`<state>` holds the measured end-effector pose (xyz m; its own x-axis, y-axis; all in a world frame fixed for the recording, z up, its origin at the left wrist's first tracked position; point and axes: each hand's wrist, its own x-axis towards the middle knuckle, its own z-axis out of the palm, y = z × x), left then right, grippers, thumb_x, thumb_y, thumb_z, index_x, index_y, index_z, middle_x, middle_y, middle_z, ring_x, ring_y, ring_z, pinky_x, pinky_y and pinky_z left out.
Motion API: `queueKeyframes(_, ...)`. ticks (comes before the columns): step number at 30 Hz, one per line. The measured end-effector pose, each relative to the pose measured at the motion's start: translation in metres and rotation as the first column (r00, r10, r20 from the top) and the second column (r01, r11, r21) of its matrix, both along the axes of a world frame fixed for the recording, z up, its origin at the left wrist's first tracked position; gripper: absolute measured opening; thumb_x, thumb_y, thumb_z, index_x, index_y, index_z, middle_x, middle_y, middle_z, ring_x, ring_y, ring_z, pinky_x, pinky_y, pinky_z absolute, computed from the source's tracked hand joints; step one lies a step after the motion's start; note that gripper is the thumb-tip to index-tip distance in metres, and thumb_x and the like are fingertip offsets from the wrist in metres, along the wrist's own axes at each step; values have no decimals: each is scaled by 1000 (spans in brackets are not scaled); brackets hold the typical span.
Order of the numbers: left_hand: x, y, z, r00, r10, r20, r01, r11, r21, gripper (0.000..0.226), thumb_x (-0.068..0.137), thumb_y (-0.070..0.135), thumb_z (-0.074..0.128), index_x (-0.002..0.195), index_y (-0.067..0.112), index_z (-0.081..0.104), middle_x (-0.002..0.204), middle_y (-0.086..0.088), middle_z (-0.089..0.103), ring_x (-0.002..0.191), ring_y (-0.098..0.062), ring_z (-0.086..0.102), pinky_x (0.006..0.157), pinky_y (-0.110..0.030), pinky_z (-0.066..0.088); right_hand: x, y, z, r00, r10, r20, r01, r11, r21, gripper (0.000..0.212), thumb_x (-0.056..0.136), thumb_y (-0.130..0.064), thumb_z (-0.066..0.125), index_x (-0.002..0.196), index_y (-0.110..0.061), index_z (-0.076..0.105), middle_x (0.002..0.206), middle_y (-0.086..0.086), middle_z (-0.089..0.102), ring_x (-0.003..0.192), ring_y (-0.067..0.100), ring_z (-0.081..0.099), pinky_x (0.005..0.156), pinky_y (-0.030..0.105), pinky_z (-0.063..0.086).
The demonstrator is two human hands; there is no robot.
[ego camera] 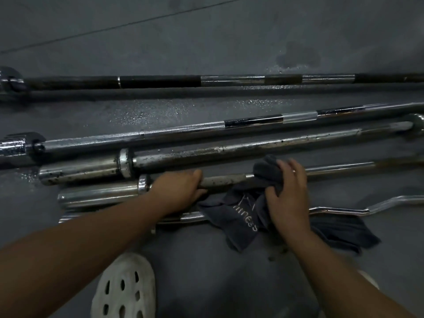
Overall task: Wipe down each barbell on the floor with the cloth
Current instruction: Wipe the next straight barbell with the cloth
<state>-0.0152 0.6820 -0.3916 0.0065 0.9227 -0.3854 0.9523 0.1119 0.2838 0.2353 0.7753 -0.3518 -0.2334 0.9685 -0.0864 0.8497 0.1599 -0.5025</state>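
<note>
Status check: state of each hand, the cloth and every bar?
held barbell: on floor, speckled.
left hand: grips held barbell beside its collar.
right hand: clutches cloth against that barbell.
cloth: bunched on shaft, tail over curl bar.
curl bar: on floor, partly covered.
spotted barbell: on floor, unheld.
knurled barbell: on floor, unheld.
far barbell: on floor, unheld.

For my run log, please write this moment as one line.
left hand grips spotted barbell | right hand holds grey cloth round its shaft
</note>
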Motion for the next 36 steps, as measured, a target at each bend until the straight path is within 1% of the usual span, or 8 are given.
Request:
queueKeyframes(3, -10, 20, 3, 983, 30, 182, 20, 962, -271, 48, 86, 68, 52, 108, 25, 55, 109, -6, 66, 100, -28, 63, 77, -36, 50, -45, -28, -7, 982, -183, -37, 179, 979, -94, 47, 81, -11, 55, 128, -8, 54, 137, 15, 44, 115, 35, 53, 99, 38, 42)
queueKeyframes(6, -12, 20, 9, 995, -17, 99, 39, 975, -217, 36, 88, 48, 59, 114, 23, 54, 112, -5, 66, 103, -27, 64, 79, -36, 50, -74, -61, -11, 883, 458, 108, -445, 887, -123, 61, 67, -18, 55, 128, -20, 56, 141, 5, 48, 116, 32, 50, 95, 44, 46)
queueKeyframes(8, -5, 3, 6, 999, -25, -47, 25, 1000, -7, 36, 89, 47, 58, 113, 23, 48, 111, -1, 62, 103, -25, 62, 74, -36, 49, -63, -41, -10, 786, 595, 171, -588, 803, -91, 65, 66, -16, 59, 130, -28, 56, 141, -1, 49, 116, 29, 51, 90, 43, 50)
queueKeyframes(13, -9, -2, -2, 997, -1, 81, -2, 999, 36, 35, 91, 57, 51, 104, 25, 51, 109, -1, 65, 99, -28, 63, 71, -36, 46, -36, -27, -13, 962, 178, 207, -170, 984, -53, 66, 68, -5, 60, 131, -24, 58, 121, 5, 52, 102, 31, 49, 85, 44, 51)
queueKeyframes(18, -16, 10, 9, 988, 12, 152, 9, 990, -140, 35, 94, 53, 46, 114, 26, 56, 113, -6, 66, 105, -30, 62, 76, -36, 48, -52, -42, -5, 878, 470, 89, -465, 882, -73, 63, 73, -9, 62, 134, -24, 49, 121, 7, 50, 108, 28, 49, 92, 40, 47)
queueKeyframes(22, 9, -10, -1, 997, 54, -55, -48, 995, 92, 36, 96, 52, 44, 111, 21, 53, 108, -5, 61, 99, -30, 61, 76, -37, 47, -15, 7, -6, 992, -103, 73, 92, 986, 136, 44, 73, 3, 61, 115, -10, 59, 120, 20, 49, 106, 40, 50, 91, 42, 42)
queueKeyframes(31, -10, 25, 11, 993, 73, 96, -38, 945, -325, 35, 85, 43, 62, 113, 23, 58, 116, -8, 66, 104, -29, 64, 73, -32, 45, -47, -7, -2, 785, 516, 341, -522, 849, -82, 56, 74, -26, 70, 128, -29, 53, 134, -1, 49, 115, 30, 46, 77, 40, 54)
queueKeyframes(36, 9, -3, 5, 993, 23, -113, -26, 999, -21, 29, 89, 33, 53, 112, 17, 46, 107, -7, 65, 97, -31, 64, 69, -35, 47, -34, -11, -7, 925, 203, 321, -213, 977, -4, 51, 72, -13, 66, 122, -22, 63, 130, 4, 55, 106, 32, 47, 90, 42, 50)
